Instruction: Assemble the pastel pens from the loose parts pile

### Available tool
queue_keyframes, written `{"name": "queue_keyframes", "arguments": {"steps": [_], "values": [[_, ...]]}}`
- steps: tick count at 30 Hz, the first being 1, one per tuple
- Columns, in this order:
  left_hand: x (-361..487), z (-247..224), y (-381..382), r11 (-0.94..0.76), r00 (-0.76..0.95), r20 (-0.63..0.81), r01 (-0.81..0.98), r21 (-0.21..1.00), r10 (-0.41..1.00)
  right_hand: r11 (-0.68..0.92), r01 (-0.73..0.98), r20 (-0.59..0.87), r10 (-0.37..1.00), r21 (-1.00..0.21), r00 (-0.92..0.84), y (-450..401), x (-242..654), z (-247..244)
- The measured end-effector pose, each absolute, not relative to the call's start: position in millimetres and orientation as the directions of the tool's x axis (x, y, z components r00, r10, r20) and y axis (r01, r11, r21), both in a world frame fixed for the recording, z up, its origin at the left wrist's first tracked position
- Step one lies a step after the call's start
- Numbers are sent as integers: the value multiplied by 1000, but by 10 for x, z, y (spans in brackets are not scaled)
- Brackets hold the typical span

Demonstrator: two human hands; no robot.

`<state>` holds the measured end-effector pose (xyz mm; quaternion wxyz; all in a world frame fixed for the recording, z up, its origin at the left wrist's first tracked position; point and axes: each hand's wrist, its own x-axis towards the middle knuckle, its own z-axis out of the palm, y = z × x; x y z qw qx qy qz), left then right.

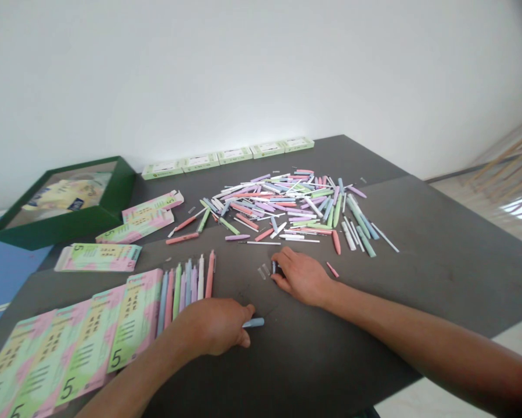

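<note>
Two pen pieces in grip at once, one per hand. With the left hand (217, 326), lower centre of the frame, pinches a blue pen piece (255, 322) between thumb and fingers, closed around it, blunt end towards the right. With the right hand (304, 277), just right of centre, holds a small bluish part (274, 267) upright between thumb and fingertips, set only slightly apart (too small to tell exactly which part). Just left of those fingertips, clear tubes (261, 273) on the dark table (313, 360); just above the right wrist, a short pink piece (333, 269). Across the centre, a loose heap of pen parts (282, 203) in pink, lilac, green, blue and white. Left of centre, beyond the left hand, a row of pens (177, 290) beside overlapping cartons (134, 313) at lower left. Farther up, loose cartons (97, 257), a green box (99, 219) with packets (69, 194) inside at upper left, and five pale green boxes (234, 155) along the wall (261, 69).
</note>
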<state>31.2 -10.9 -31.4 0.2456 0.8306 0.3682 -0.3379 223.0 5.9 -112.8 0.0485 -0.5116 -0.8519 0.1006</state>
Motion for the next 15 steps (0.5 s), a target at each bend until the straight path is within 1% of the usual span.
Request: {"name": "queue_keyframes", "arguments": {"steps": [7,15], "values": [[307,-330,-124,-616,505,-724,775,141,470,453,860,-32,881,-233,-473,62,2240,-1125],[301,-343,-109,-609,506,-741,775,167,441,466,842,-12,873,-274,-487,65,2252,-1121]]}}
